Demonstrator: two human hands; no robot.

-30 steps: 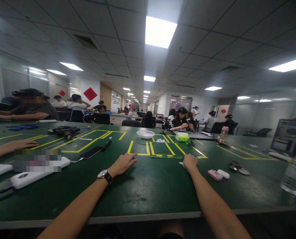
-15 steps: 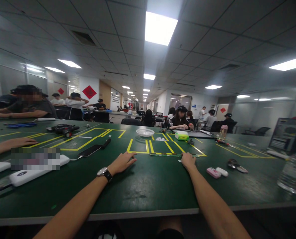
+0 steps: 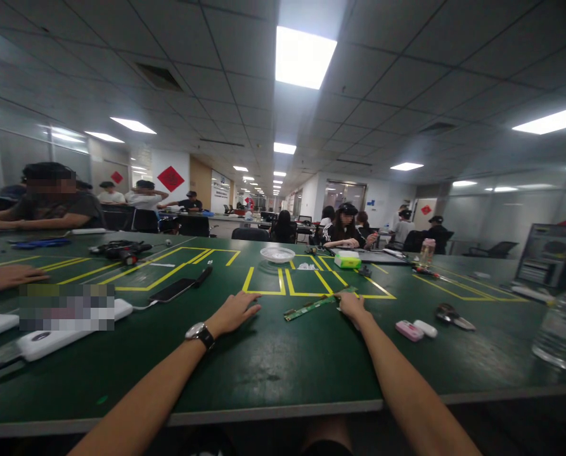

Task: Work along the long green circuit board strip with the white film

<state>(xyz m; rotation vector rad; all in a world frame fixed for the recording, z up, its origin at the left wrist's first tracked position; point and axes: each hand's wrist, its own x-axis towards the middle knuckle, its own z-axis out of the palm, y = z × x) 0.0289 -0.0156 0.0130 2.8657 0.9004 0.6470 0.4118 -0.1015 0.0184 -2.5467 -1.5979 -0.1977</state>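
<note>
My left hand [image 3: 236,311] rests on the green table [image 3: 263,373] with its fingers stretched out, holding nothing; a watch [image 3: 200,334] is on that wrist. To its right lies a long, narrow green circuit board strip [image 3: 311,308], slanted with its left end nearer to me. My right hand [image 3: 353,305] has its fingers closed on the strip near the far right end. A bit of something white shows by the fingers. Just beyond both hands, yellow tape lines [image 3: 263,293] mark the table, and a white basket [image 3: 277,254] stands farther back.
At left are a phone [image 3: 172,290], a white power bank [image 3: 73,329] and another person's hand [image 3: 16,277]. A pink case [image 3: 409,330], a metal tool [image 3: 454,316] and a water bottle [image 3: 561,329] lie or stand at right. A green tissue pack [image 3: 348,259] is farther back.
The circuit board strip has turned from lying along the tape line to a slant, its left end swinging toward me. My right hand has shifted slightly left; my left hand stays put.
</note>
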